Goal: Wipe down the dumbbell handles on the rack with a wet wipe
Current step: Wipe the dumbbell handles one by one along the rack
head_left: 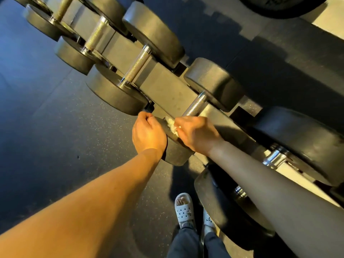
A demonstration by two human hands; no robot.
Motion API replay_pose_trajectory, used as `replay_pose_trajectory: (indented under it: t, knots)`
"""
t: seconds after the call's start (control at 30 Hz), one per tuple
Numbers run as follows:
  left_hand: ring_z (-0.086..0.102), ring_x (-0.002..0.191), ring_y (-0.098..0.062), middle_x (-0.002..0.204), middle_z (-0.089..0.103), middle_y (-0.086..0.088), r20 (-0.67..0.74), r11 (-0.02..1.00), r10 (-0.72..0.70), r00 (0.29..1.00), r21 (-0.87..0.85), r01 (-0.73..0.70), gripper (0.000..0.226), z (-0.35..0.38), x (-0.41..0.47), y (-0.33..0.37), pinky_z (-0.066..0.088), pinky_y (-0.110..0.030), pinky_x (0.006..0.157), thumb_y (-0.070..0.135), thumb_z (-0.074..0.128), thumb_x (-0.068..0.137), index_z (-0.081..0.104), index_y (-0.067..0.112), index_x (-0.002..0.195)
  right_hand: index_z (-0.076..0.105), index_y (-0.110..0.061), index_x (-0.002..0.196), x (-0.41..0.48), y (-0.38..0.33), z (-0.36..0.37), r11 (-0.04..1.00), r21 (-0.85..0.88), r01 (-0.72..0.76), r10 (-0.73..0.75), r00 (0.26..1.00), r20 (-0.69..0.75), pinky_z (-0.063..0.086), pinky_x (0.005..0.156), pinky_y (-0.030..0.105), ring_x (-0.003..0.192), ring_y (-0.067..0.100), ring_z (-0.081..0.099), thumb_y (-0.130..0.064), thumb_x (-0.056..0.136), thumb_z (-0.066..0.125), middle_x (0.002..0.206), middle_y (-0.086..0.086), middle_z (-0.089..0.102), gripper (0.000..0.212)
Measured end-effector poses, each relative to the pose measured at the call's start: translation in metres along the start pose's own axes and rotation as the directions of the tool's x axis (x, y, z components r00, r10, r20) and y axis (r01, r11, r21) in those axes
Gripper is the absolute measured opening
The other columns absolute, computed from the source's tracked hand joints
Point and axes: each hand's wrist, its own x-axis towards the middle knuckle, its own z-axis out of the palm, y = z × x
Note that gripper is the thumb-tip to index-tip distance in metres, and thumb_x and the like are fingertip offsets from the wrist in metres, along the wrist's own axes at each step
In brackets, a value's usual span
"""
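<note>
Several black dumbbells lie side by side on a dark rack (pixel 167 86) that runs from the top left to the lower right. My right hand (pixel 197 135) grips a crumpled white wet wipe (pixel 172 124) at the near end of the knurled metal handle (pixel 193 107) of the middle dumbbell. My left hand (pixel 148 134) holds the near black head (pixel 176 151) of that same dumbbell, fingers curled over its far edge. More knurled handles show further left, one handle (pixel 136 65) and another handle (pixel 95 35).
The floor (pixel 55 127) on the left is dark speckled rubber. My feet in white perforated slippers (pixel 184 209) stand close to the rack. Another big dumbbell (pixel 301 142) lies under my right forearm, and a lower one (pixel 223 202) sits near my legs.
</note>
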Motion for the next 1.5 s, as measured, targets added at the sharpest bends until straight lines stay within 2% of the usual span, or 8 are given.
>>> replay_pose_trajectory:
  t: [0.13,0.23,0.37,0.6,0.73,1.03,1.23,1.5]
  knots:
    - [0.053,0.076,-0.008,0.085,0.057,0.004,0.001,1.0,0.01,1.0,0.004,-0.01,0.021,0.0,0.001,0.0,0.043,-0.031,0.071,0.019,0.035,0.105,0.056,0.021,0.102,0.048,0.023,0.114,-0.009,-0.003,-0.013,0.864,-0.476,-0.165,0.208,0.977,0.038,0.046,0.105,0.04,0.121,0.029,0.061,-0.021,0.102,0.054,0.128,0.016,0.064,0.046]
    - [0.056,0.079,-0.015,0.08,0.055,0.008,-0.006,1.0,0.016,1.0,0.016,-0.016,0.02,0.0,0.0,0.002,0.048,-0.034,0.072,0.019,0.036,0.104,0.055,0.023,0.1,0.06,-0.012,0.106,-0.016,-0.018,0.007,0.844,0.261,-0.469,0.481,0.877,0.021,0.057,0.087,0.037,0.094,0.022,0.068,-0.027,0.103,0.054,0.099,0.007,0.07,0.016]
    - [0.055,0.079,-0.013,0.079,0.052,0.013,0.002,1.0,0.011,1.0,0.023,-0.012,0.02,0.001,0.0,0.002,0.052,-0.037,0.076,0.02,0.036,0.105,0.055,0.024,0.099,0.069,-0.017,0.092,-0.017,-0.012,0.02,0.831,0.232,-0.506,0.523,0.852,-0.015,0.055,0.08,0.025,0.089,0.014,0.065,-0.03,0.098,0.064,0.092,0.001,0.07,0.014]
    - [0.051,0.075,-0.005,0.08,0.052,0.012,0.014,1.0,0.018,1.0,0.008,-0.018,0.019,-0.001,0.001,0.002,0.047,-0.033,0.074,0.019,0.035,0.105,0.053,0.024,0.099,0.065,-0.015,0.086,0.004,-0.01,-0.006,0.096,0.924,-0.37,0.926,0.374,0.054,0.057,0.063,0.018,0.085,0.016,0.07,0.0,0.092,0.064,0.092,0.003,0.068,0.016]
    - [0.054,0.078,-0.011,0.082,0.054,0.008,0.018,1.0,0.006,1.0,0.004,-0.006,0.019,0.0,0.002,0.001,0.046,-0.033,0.073,0.019,0.036,0.104,0.053,0.024,0.099,0.066,-0.011,0.088,0.012,-0.02,-0.003,-0.028,0.953,-0.301,0.918,0.37,0.144,0.052,0.061,0.018,0.076,0.01,0.062,0.002,0.093,0.061,0.086,0.002,0.065,0.015]
    - [0.053,0.077,-0.011,0.08,0.053,0.008,0.009,1.0,0.009,1.0,0.004,-0.009,0.017,0.0,0.001,0.0,0.038,-0.028,0.066,0.019,0.037,0.104,0.052,0.024,0.097,0.066,-0.021,0.088,-0.005,-0.033,-0.005,0.554,0.448,-0.702,0.702,0.683,0.201,0.055,0.073,0.023,0.091,0.014,0.066,-0.014,0.09,0.072,0.091,-0.003,0.067,0.009]
    - [0.052,0.075,-0.019,0.081,0.056,-0.001,0.019,0.999,0.026,0.999,-0.021,-0.026,0.016,0.0,0.003,-0.001,0.035,-0.032,0.061,0.018,0.039,0.1,0.052,0.019,0.091,0.066,-0.015,0.11,0.035,-0.041,-0.039,0.904,-0.425,-0.041,0.056,0.998,0.024,0.05,0.087,0.034,0.097,0.019,0.06,-0.028,0.1,0.054,0.104,0.003,0.064,0.02]
    - [0.053,0.086,-0.026,0.086,0.055,0.001,0.057,0.998,-0.009,0.998,-0.068,0.013,0.016,-0.002,0.004,-0.001,0.046,-0.044,0.073,0.028,0.035,0.089,0.049,0.021,0.085,0.059,-0.004,0.105,0.111,-0.061,-0.018,0.86,-0.499,-0.106,0.452,0.615,0.647,0.051,0.074,0.036,0.088,0.028,0.067,-0.018,0.1,0.058,0.098,0.013,0.066,0.015]
